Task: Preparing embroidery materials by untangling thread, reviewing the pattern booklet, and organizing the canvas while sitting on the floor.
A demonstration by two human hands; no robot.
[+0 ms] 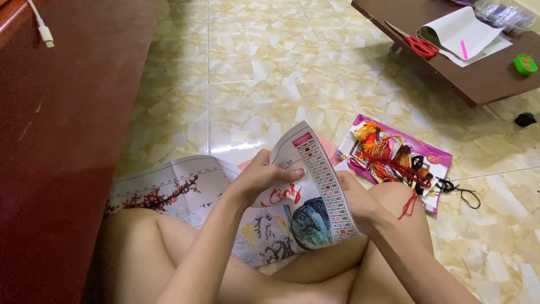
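A cross-stitch canvas (315, 208) with a printed picture and a colour key strip along its edge lies folded over my lap. My left hand (260, 179) pinches the folded fabric from the left, thumb on top. My right hand (355, 198) is behind the canvas's right edge, mostly hidden; it appears to hold the fabric there. A red thread (409, 204) hangs by my right wrist. The rest of the canvas (169, 188), with a red blossom branch, spreads over my left knee onto the floor.
A card of several coloured thread skeins (394, 157) lies on the tiled floor to the right. A low brown table (478, 84) at top right carries red scissors (419, 45), papers, a pink pen and a green object. Dark wooden furniture (56, 141) stands at left.
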